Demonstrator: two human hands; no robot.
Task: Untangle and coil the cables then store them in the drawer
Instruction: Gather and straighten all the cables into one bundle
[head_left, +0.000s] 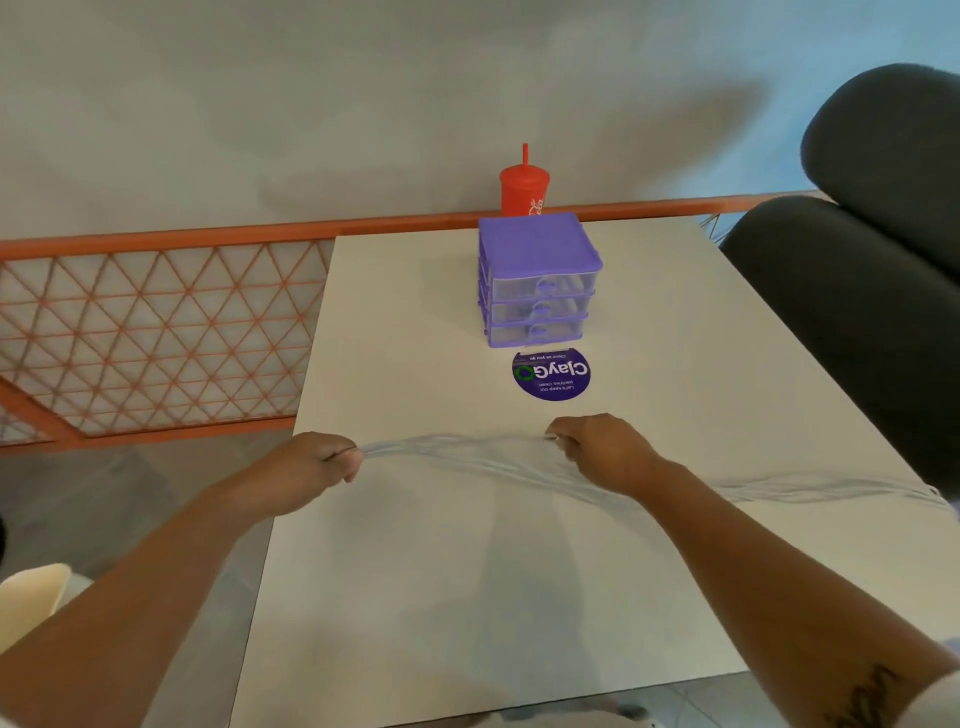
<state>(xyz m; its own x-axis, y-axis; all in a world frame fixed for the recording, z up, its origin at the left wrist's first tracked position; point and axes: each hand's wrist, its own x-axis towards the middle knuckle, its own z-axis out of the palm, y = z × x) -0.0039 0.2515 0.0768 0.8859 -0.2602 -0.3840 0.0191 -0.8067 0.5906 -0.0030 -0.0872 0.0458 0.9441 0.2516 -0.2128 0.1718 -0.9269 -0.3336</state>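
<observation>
White desk (467, 597), frame centre | cables (457, 451): pale blurred bundle stretched between both hands, tail trailing to right edge | left hand (324, 460) clenched on one end; right hand (597, 449) gripping mid-length | step: untangling, likely | next: separate strands, coil, open shut purple drawer unit (540, 280), upper centre
</observation>
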